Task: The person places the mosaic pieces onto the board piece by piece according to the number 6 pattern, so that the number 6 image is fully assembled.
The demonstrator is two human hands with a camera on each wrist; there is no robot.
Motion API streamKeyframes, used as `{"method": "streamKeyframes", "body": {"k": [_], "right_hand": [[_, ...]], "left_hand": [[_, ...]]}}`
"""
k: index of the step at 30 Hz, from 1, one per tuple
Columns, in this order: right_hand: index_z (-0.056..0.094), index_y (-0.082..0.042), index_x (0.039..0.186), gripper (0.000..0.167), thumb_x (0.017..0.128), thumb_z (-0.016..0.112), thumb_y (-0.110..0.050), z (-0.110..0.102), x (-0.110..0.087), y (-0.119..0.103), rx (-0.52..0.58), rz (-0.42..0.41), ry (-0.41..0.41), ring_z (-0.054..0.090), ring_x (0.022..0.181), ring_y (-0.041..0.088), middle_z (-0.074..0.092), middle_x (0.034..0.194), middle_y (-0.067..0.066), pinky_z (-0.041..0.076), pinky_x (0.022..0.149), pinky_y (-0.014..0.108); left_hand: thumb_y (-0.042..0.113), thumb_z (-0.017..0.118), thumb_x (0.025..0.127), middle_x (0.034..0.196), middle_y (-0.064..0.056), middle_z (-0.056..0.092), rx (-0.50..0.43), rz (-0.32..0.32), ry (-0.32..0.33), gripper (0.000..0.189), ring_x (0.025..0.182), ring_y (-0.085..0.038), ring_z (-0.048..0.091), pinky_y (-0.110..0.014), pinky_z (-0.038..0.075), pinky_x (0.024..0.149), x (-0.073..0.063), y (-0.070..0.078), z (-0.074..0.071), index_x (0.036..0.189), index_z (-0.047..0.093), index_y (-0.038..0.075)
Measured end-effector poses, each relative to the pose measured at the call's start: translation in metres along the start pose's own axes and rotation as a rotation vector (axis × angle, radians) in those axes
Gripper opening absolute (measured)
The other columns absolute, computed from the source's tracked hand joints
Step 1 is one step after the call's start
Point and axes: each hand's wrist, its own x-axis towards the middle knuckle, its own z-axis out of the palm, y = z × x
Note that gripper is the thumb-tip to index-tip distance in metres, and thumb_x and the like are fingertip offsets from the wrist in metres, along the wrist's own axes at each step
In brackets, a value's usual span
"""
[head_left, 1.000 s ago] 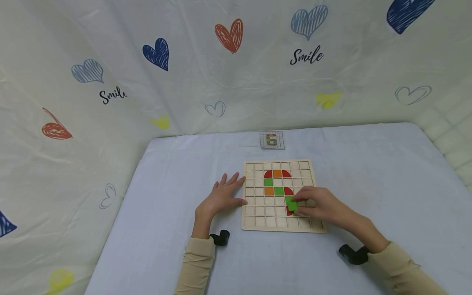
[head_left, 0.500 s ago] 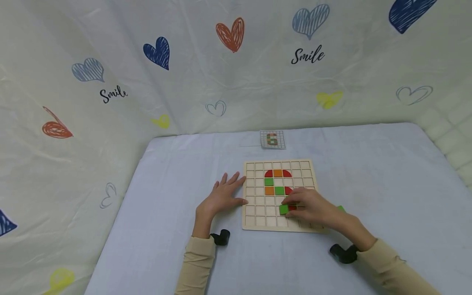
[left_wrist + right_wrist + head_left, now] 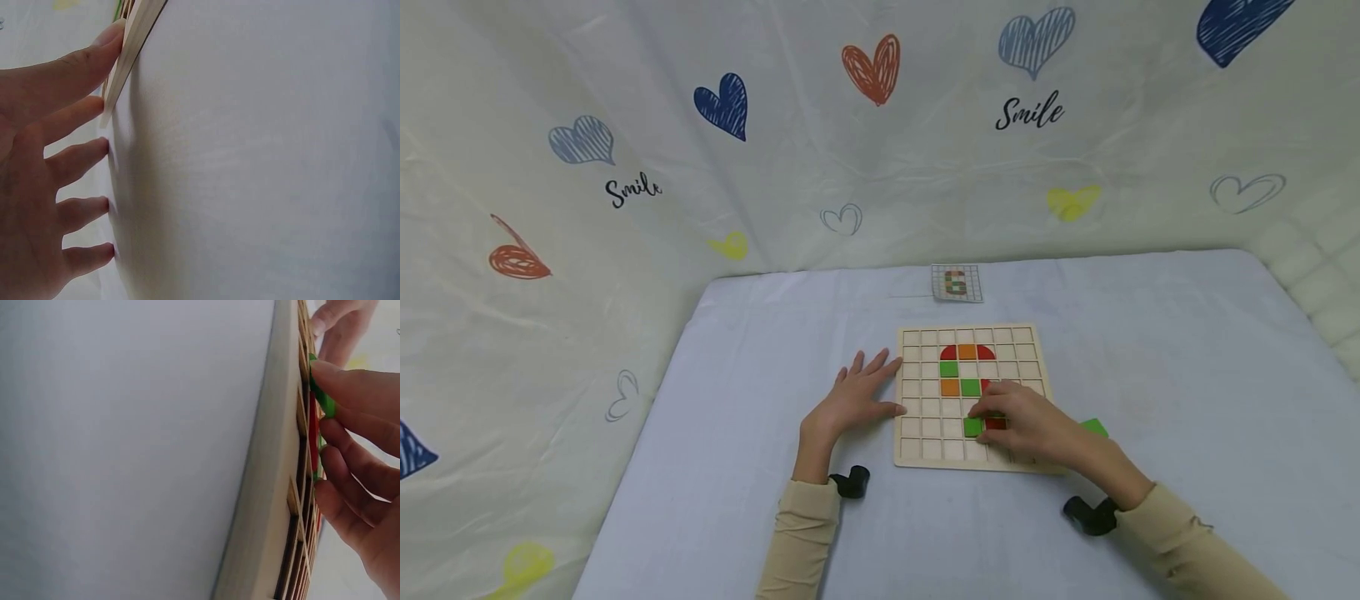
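Note:
A wooden grid board (image 3: 917, 454) lies on the table with red, orange and green pieces set in its cells. My right hand (image 3: 1026, 417) pinches a green square tile (image 3: 972, 427) between thumb and fingers, just left of a dark red piece (image 3: 996, 423) in a lower row. In the right wrist view that green tile (image 3: 322, 394) stands tilted against the grid. With fingers spread, my left hand (image 3: 853, 400) touches the board's left edge with thumb and index finger. The left wrist view shows the thumb (image 3: 81, 65) against the board's side. My right hand covers part of the pattern.
Behind the board lies a small printed card (image 3: 957, 283) with a coloured grid pattern. Another green piece (image 3: 1094, 427) shows on the table beyond my right wrist, partly hidden. A hanging cloth with hearts (image 3: 872, 71) rises at the table's back edge.
My right hand has moved left and slightly down with the green tile, past the dark red piece, and the tile is lower now. My left hand has stayed at the board's edge.

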Motion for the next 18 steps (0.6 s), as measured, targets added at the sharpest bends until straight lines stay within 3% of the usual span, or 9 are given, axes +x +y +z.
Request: {"method": "streamKeyframes", "body": {"k": [6, 18], "right_hand": [[0.079, -0.012, 0.104, 0.024, 0.081, 0.087, -0.014, -0.0001, -0.0007, -0.0004, -0.024, 0.014, -0.011, 0.059, 0.100, 0.018, 0.067, 0.101, -0.004, 0.057, 0.092, 0.043], [0.080, -0.012, 0.104, 0.023, 0.082, 0.086, -0.013, -0.0011, -0.0033, -0.0012, -0.034, -0.015, 0.011, 0.057, 0.096, 0.015, 0.067, 0.099, -0.006, 0.057, 0.087, 0.039]], "left_hand": [[0.040, 0.074, 0.094, 0.173, 0.000, 0.019, 0.005, -0.003, -0.004, 0.081, 0.161, -0.036, -0.001, -0.059, 0.005, 0.128, 0.0003, 0.0011, -0.0003, 0.163, 0.033, 0.026], [0.041, 0.075, 0.094, 0.173, -0.001, 0.019, 0.015, 0.005, -0.004, 0.082, 0.160, -0.037, 0.000, -0.061, 0.006, 0.128, 0.0022, -0.0008, 0.0008, 0.163, 0.033, 0.026]]}}
